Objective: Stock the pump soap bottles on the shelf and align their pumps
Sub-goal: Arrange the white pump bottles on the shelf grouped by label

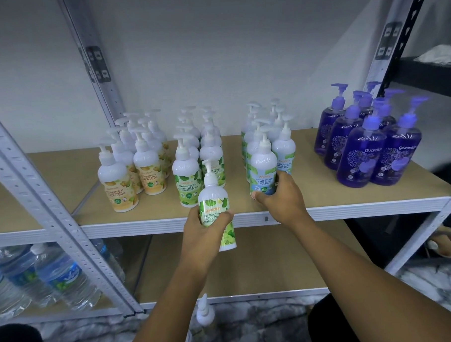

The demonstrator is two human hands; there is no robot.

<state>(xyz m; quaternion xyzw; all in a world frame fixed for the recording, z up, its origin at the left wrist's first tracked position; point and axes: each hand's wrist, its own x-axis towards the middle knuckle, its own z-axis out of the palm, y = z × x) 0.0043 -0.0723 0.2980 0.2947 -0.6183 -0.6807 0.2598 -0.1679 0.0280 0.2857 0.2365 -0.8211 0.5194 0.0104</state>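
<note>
My left hand grips a green-label pump bottle, held just in front of the shelf edge, pump pointing left. My right hand holds the base of the front blue-label bottle, which stands on the shelf. Behind it stands the blue-label group. The green-label group stands mid-shelf, with the front green bottle right behind the held one. Yellow-label bottles are at the left and purple bottles at the right.
Grey metal uprights frame the shelf. Water bottles lie on the lower shelf at left. Another white pump bottle stands on the floor below my arms. A black rack is at the right.
</note>
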